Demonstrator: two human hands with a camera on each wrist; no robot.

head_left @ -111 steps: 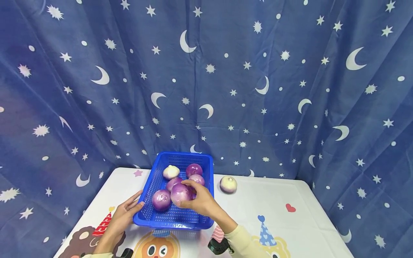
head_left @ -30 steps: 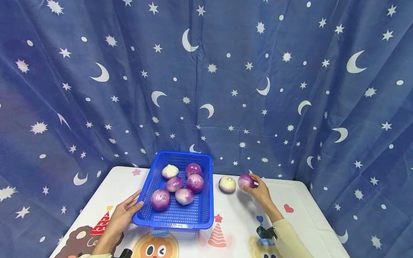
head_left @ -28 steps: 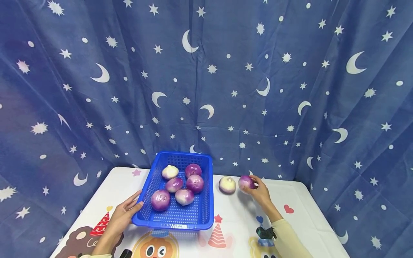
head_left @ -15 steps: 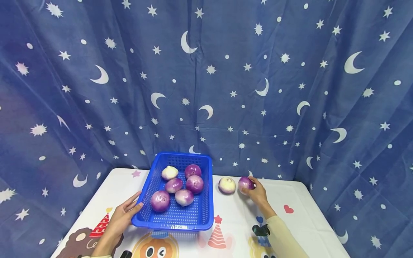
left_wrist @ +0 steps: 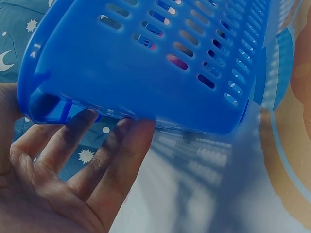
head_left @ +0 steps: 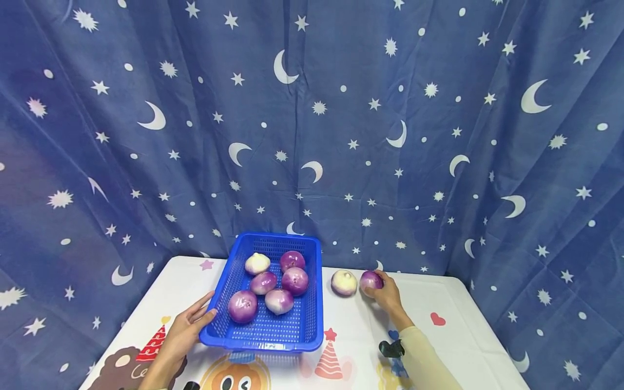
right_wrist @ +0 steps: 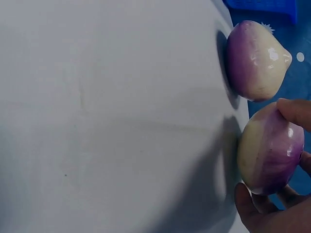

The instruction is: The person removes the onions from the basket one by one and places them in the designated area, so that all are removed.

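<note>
My left hand (head_left: 181, 330) holds the blue plastic basket (head_left: 270, 345) by its left side, thumb at the rim and fingers against the outer wall. In the left wrist view, the fingers (left_wrist: 114, 170) lie along the basket's lower edge. Several purple-and-white onions, one of them pale-topped (head_left: 257, 264), lie inside. My right hand (head_left: 387, 295) grips a purple onion (right_wrist: 272, 150) between thumb and fingers, low at the table's back edge. Just left of it, a second onion (right_wrist: 255, 60) sits on the table with its pale tip up.
The white table cover (head_left: 458, 330) carries printed cartoon animals, party hats and a red heart. A dark blue curtain (head_left: 341, 135) with moons and stars hangs right behind the table. The basket stands left of the two loose onions.
My right hand has carried an onion from over the basket rightward to beside the lone onion, then lowered it slightly in the last second. The left hand has stayed on the basket.
</note>
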